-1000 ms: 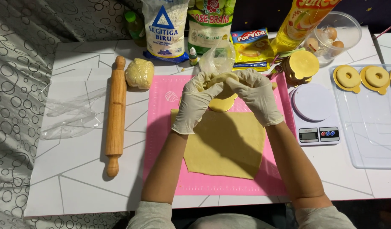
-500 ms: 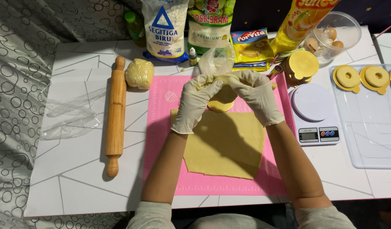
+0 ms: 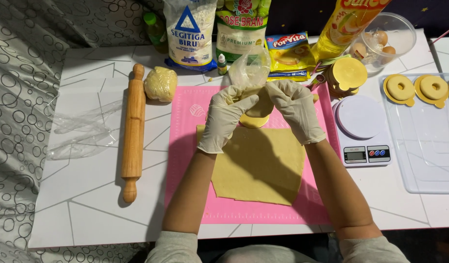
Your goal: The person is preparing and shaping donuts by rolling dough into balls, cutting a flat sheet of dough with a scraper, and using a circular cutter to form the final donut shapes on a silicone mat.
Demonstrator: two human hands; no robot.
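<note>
Both my hands wear white gloves. My left hand [image 3: 224, 119] and my right hand [image 3: 295, 114] meet above the far end of a pink mat [image 3: 185, 146]. Between them they hold a small piece of yellow dough [image 3: 260, 108] over a round yellow mould [image 3: 253, 122]. A flat rolled sheet of yellow dough [image 3: 258, 165] lies on the mat below my hands. What my fingers pinch is partly hidden by the gloves.
A wooden rolling pin [image 3: 132, 131] and a wrapped dough ball [image 3: 160, 84] lie left of the mat. A kitchen scale [image 3: 361, 129] stands right, then a clear tray [image 3: 429, 146] with ring-shaped dough pieces [image 3: 400, 87]. Flour bags, an oil pouch and a bowl of eggs [image 3: 383, 36] line the back.
My hands have shifted slightly while working the small dough piece over the mould. Nothing else moved.
</note>
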